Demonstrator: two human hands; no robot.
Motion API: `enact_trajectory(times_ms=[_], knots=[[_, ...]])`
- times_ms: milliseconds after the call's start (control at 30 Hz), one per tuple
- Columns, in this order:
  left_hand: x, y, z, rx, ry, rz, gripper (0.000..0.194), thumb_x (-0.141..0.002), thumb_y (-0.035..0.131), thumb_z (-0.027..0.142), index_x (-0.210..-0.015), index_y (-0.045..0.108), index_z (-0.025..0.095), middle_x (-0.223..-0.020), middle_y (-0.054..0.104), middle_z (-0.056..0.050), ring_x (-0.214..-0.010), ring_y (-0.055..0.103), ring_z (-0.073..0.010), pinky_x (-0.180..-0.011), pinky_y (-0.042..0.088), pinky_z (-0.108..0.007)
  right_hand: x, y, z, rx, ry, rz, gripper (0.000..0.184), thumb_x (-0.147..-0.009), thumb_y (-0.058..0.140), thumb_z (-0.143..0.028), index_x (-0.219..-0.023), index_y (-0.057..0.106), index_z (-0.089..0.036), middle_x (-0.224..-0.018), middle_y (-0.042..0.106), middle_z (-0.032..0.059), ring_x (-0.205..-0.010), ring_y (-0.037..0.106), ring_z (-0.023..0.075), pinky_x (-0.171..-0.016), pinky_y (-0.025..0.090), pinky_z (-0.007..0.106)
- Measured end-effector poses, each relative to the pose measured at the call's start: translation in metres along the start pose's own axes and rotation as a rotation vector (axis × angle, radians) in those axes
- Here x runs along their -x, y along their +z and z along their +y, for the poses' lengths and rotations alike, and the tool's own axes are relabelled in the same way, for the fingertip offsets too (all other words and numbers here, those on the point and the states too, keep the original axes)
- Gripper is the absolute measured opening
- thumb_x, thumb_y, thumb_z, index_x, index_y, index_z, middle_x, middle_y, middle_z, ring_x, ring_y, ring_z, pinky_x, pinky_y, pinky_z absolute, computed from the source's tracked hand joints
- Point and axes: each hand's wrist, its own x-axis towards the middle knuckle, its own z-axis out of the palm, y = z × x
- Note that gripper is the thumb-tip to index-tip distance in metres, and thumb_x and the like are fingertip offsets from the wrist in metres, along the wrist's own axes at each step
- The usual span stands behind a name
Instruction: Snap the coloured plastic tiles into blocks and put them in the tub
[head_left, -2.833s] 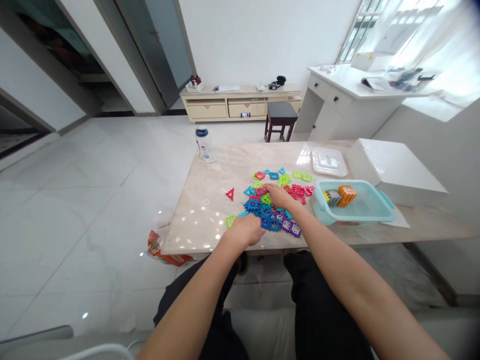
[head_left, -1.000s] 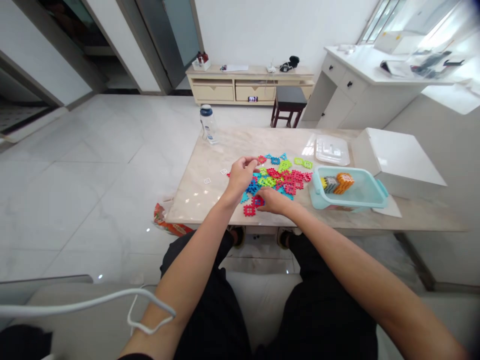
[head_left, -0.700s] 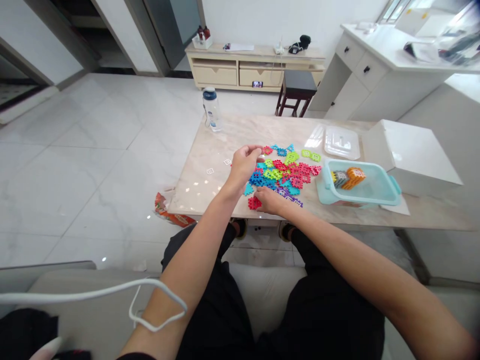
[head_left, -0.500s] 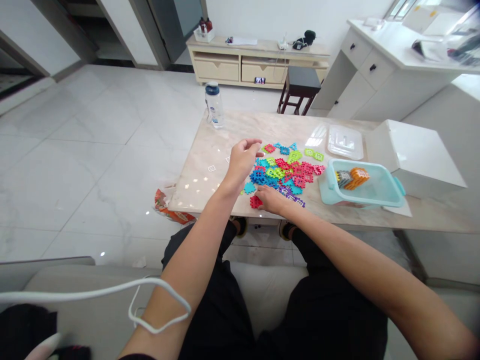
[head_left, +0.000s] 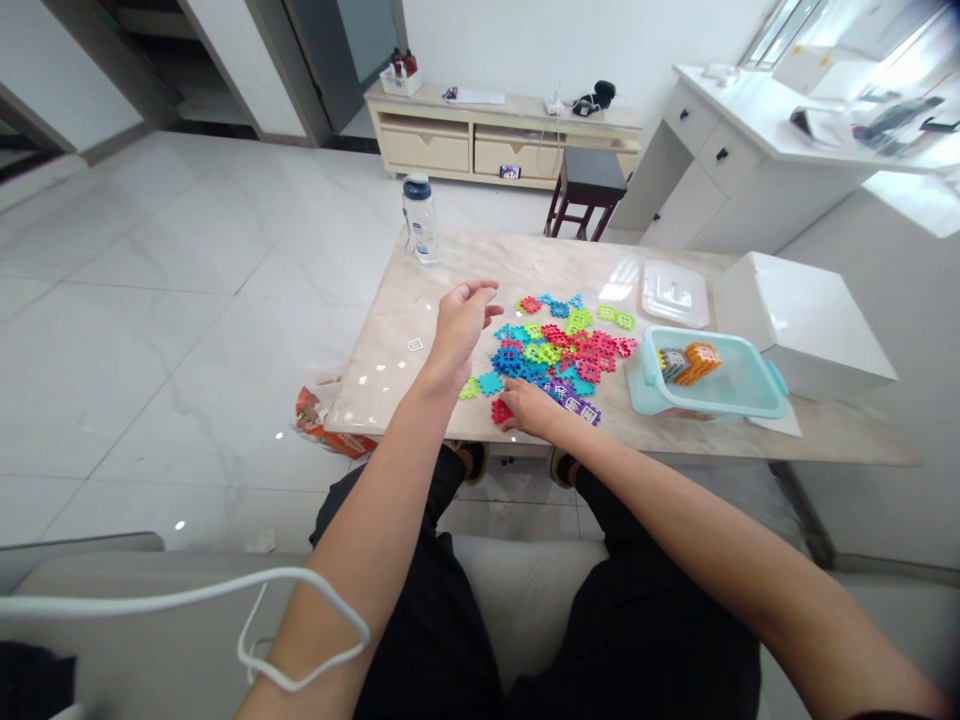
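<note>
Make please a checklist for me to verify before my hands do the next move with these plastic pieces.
1. Left hand free: ok, no piece shows in it.
2. Right hand firm on the red piece: cannot tell; the fingers hide the contact.
3. Loose pieces sorted by colour: not ok, several colours overlap in the pile.
4. Tub open on top: ok, the clear lid lies on the table.
5. Bottle upright, apart from both hands: ok.

Pieces [head_left: 596, 352] lie left of the basket [head_left: 750, 384], on the table [head_left: 382, 367].
</note>
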Motion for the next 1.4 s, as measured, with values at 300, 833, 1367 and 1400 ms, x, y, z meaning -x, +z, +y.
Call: enact_trajectory(times_ms=[300, 833, 1367, 1400], knots=[[-0.01, -0.013, 0.005, 0.065, -0.021, 0.054, 0.014, -0.08, 0.073, 0.021, -0.094, 0.072, 0.02, -0.106, 0.072, -0.008, -0.086, 0.069, -0.0159, -0.07, 0.049, -0.026, 0.005, -0.001, -0.004, -0.025, 0.003, 0.037, 0.033, -0.098, 0.081, -0.039, -0.117, 0.081, -0.012, -0.136, 0.069, 0.0201, -0.125, 0.067, 0.0327, -0.11, 0.051, 0.037], [-0.008, -0.014, 0.01, 0.079, -0.024, 0.068, 0.023, -0.072, 0.077, 0.025, -0.095, 0.075, 0.019, -0.105, 0.072, -0.004, -0.08, 0.068, -0.0121, -0.071, 0.047, -0.024, -0.004, 0.001, -0.017, 0.019, 0.102, 0.032, 0.032, -0.096, 0.08, -0.039, -0.117, 0.082, -0.015, -0.142, 0.068, 0.019, -0.13, 0.065, 0.0323, -0.112, 0.052, 0.037], [-0.003, -0.005, 0.002, -0.001, -0.032, 0.052, 0.028, -0.071, 0.078, 0.029, -0.097, 0.074, 0.019, -0.101, 0.073, -0.003, -0.076, 0.069, -0.0111, -0.072, 0.047, -0.024, -0.004, -0.008, -0.021, 0.003, 0.1, 0.039, 0.027, -0.095, 0.08, -0.032, -0.116, 0.082, -0.016, -0.138, 0.071, 0.0183, -0.128, 0.065, 0.0329, -0.107, 0.054, 0.039], [-0.003, -0.004, 0.002, -0.003, -0.034, 0.047, 0.028, -0.071, 0.078, 0.029, -0.097, 0.074, 0.019, -0.101, 0.073, -0.003, -0.076, 0.069, -0.0109, -0.071, 0.047, -0.024, -0.004, -0.008, -0.021, 0.004, 0.103, 0.038, 0.027, -0.094, 0.08, -0.031, -0.116, 0.083, -0.016, -0.14, 0.071, 0.0184, -0.128, 0.065, 0.0327, -0.108, 0.054, 0.039]])
